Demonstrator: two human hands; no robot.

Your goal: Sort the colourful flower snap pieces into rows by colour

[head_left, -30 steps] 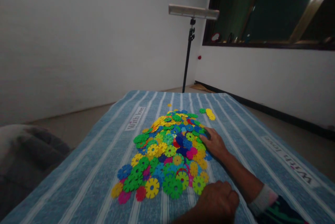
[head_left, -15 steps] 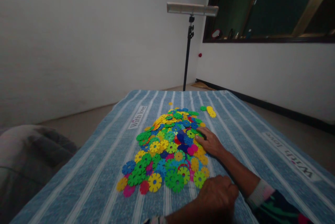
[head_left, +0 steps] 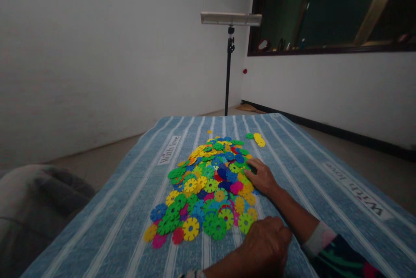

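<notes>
A heap of toothed plastic discs (head_left: 210, 185) in yellow, green, blue, red and pink lies on the striped cloth. My right hand (head_left: 262, 177) rests at the heap's right edge, its thumb and fingers parted and their tips touching the outer discs. Nearer to me, my left hand (head_left: 268, 243) is closed, with the back of the hand turned up and the fingers curled under. Whatever it may hold is hidden. Just beyond its knuckles lies a yellow-green disc (head_left: 246, 223) at the heap's near right corner.
A blue-and-white striped cloth (head_left: 130, 208) covers the table. Beyond the heap lie a few loose yellow discs (head_left: 259, 140) and a green disc (head_left: 249, 136). A lamp on a black stand (head_left: 228, 74) rises behind the table. Grey fabric (head_left: 39, 208) bulges at the left.
The view has shifted slightly, so the whole scene sits a little lower and further left. Both hands keep nearly the same places by the heap.
</notes>
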